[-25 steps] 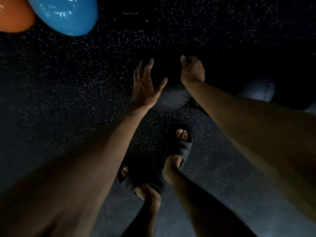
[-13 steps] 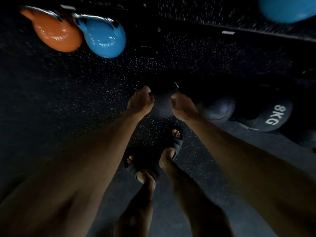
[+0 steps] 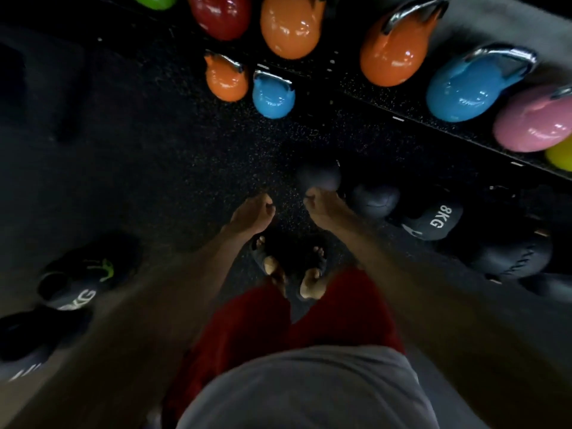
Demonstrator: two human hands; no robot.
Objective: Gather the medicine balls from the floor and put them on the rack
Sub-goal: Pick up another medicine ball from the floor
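Head view, looking straight down; the scene is dim and somewhat blurred. A black medicine ball marked 8KG (image 3: 433,222) lies at the right on the speckled black floor (image 3: 185,156). It is one of a diagonal row. Just to its left is a plain dark ball (image 3: 374,201), further left again a smaller dark ball (image 3: 318,176), and to its lower right a stitched dark ball (image 3: 510,258).

The right hand (image 3: 325,207) reaches in left of the 8KG ball. Its grip is curled in against the smaller ball's near edge, and whether it has hold of that ball cannot be told. The left hand (image 3: 252,213) is further left, apart from every ball, its grip loosely curled and empty.

Above the 8KG ball, glossy kettlebells (image 3: 393,48) in orange, blue and pink line a raised ledge. Far to its left, two more dark balls (image 3: 74,283) lie on the floor.
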